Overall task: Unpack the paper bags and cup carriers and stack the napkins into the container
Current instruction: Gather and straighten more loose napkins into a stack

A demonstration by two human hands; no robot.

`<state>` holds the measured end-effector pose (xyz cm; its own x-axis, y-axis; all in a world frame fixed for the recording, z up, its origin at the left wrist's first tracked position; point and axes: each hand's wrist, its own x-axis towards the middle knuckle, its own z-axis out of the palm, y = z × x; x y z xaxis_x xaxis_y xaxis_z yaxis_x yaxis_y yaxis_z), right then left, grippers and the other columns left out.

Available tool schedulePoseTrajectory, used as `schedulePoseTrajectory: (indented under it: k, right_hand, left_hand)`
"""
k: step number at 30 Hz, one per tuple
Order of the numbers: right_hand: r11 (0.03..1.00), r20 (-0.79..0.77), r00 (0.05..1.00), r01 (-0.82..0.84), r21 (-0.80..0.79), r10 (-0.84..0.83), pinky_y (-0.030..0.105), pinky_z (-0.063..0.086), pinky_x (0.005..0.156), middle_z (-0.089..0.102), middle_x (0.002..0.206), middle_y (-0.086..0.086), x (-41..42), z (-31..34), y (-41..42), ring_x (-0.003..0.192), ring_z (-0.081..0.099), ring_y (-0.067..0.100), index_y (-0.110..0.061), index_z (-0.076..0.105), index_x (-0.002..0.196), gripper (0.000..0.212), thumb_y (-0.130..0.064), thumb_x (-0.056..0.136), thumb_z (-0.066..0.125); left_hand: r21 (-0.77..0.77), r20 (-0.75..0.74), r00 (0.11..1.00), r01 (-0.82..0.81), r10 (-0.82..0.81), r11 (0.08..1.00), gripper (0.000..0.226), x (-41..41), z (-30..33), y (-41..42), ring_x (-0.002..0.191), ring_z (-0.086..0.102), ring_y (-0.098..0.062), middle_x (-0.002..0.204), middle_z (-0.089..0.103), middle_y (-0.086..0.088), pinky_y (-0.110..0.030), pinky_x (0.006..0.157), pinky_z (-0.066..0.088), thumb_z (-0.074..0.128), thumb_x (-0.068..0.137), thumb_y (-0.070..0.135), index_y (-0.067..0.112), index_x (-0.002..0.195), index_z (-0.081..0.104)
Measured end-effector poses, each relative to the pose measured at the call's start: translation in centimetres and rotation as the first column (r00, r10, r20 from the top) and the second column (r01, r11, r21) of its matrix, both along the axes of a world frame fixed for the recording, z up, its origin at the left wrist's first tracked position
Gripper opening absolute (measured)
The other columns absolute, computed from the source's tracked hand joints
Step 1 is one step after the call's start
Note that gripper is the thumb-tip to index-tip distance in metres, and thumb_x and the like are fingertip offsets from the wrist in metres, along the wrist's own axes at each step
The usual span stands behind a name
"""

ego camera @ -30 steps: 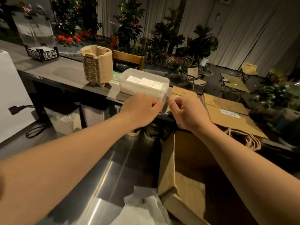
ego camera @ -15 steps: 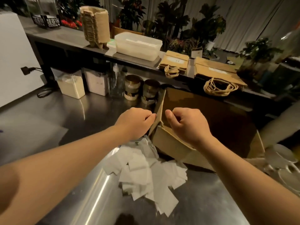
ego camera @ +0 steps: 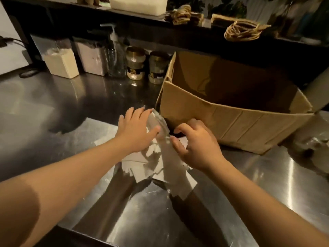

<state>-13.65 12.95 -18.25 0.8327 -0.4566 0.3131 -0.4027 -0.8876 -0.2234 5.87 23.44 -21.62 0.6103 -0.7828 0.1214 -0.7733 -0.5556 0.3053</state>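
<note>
Left hand: the left hand spreads with straight fingers over the loose pile of white paper napkins, holding nothing.
Right hand: the right hand curls thumb and forefinger at a crumpled clear plastic wrapper; blur hides whether it truly pinches.
Napkins: scattered mid-counter on the shiny steel counter, just beside the near left corner of the open brown cardboard box.
Container: the white translucent plastic container sits up on the dark shelf along the counter's far edge.
Paper bags: flat brown paper bags with twine handles lie on that shelf, right of the container.
</note>
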Motion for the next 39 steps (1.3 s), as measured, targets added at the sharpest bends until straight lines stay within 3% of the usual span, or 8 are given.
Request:
schedulePoseTrajectory:
  k: [4,9,17,21,26,31,34,39]
  right_hand:
    - [0.993,-0.066,0.997,0.038,0.110,-0.031,0.040,0.027,0.113,0.040,0.137,-0.015,-0.1,-3.6,0.2,0.130,0.033,0.012,-0.049,0.047,0.137,0.050,-0.073,0.093,0.041]
    - [0.981,-0.077,0.997,0.029,0.191,-0.014,0.048,0.018,0.116,0.038,0.150,-0.011,0.0,-7.4,0.4,0.140,0.027,0.018,-0.053,0.046,0.140,0.054,-0.076,0.093,0.040]
    - [0.976,-0.126,0.992,0.020,0.215,0.008,0.049,0.015,0.116,0.043,0.148,-0.013,-0.9,-7.6,0.1,0.144,0.028,0.019,-0.055,0.053,0.132,0.047,-0.076,0.091,0.045]
    - [0.946,-0.194,0.980,0.028,0.323,0.037,0.054,0.011,0.122,0.041,0.148,-0.012,-3.0,-6.0,-0.2,0.144,0.028,0.018,-0.054,0.057,0.128,0.038,-0.067,0.093,0.055]
    - [0.942,-0.234,0.971,0.040,0.334,0.041,0.056,0.027,0.117,0.047,0.123,-0.017,-3.8,-5.5,-0.7,0.130,0.043,0.016,-0.060,0.061,0.106,0.016,-0.055,0.091,0.063]
    - [0.947,-0.026,0.998,0.068,0.314,-0.063,0.053,0.034,0.115,0.053,0.138,-0.010,-3.9,-5.0,-1.0,0.136,0.044,0.018,-0.054,0.064,0.111,0.024,-0.064,0.090,0.056]
    - [0.916,0.240,0.960,0.039,0.400,-0.146,0.033,0.054,0.091,0.068,0.110,-0.013,-3.7,-4.0,-0.8,0.105,0.064,0.009,-0.038,0.071,0.107,0.016,-0.045,0.097,0.061]
    - [0.902,0.256,0.932,0.135,0.410,-0.255,0.020,0.049,0.066,0.070,0.100,-0.006,-4.3,-4.0,-1.1,0.086,0.066,0.009,-0.026,0.072,0.103,0.015,-0.036,0.099,0.062]
  left_hand:
    - [0.117,-0.008,1.000,0.008,-0.007,0.993,0.082,1.0,-1.6,-1.6,0.159,0.000,-0.032,0.172,0.010,0.006,-0.069,0.123,0.005,0.027,0.094,0.080,0.039,0.163,0.011]
    - [0.134,-0.081,0.996,-0.011,0.022,0.991,0.085,1.2,-3.4,-2.0,0.151,0.029,-0.036,0.165,0.036,0.000,-0.071,0.119,0.015,0.027,0.088,0.088,0.049,0.160,0.006]
    - [0.098,-0.048,0.997,-0.047,0.052,0.994,0.087,-0.6,-4.5,-0.7,0.142,0.043,-0.035,0.158,0.045,-0.001,-0.068,0.113,0.029,0.033,0.079,0.091,0.051,0.157,0.024]
    - [0.103,-0.074,0.993,-0.084,0.091,0.991,0.085,-3.4,-4.7,0.4,0.154,0.023,-0.033,0.169,0.025,-0.001,-0.075,0.117,0.013,0.032,0.085,0.088,0.047,0.158,0.020]
    - [0.136,-0.074,0.990,-0.109,0.120,0.985,0.078,-6.7,-4.3,0.9,0.159,0.002,-0.031,0.173,0.011,0.001,-0.077,0.116,0.002,0.029,0.094,0.079,0.044,0.162,0.013]
    - [0.082,0.000,0.993,-0.117,0.117,0.990,0.079,-6.8,-3.0,1.2,0.157,-0.013,-0.039,0.173,0.005,-0.006,-0.079,0.115,-0.004,0.024,0.098,0.074,0.034,0.163,0.004]
    - [-0.109,0.070,0.996,-0.048,0.056,0.993,0.062,-8.2,-1.4,0.7,0.152,0.016,-0.034,0.160,0.033,-0.006,-0.061,0.118,0.024,0.036,0.102,0.061,0.028,0.154,0.034]
    - [-0.311,-0.110,0.976,0.144,-0.186,0.939,0.014,-10.8,-0.2,-0.4,0.100,0.059,-0.017,0.105,0.064,0.008,-0.043,0.089,0.058,0.055,0.101,0.031,0.032,0.105,0.068]
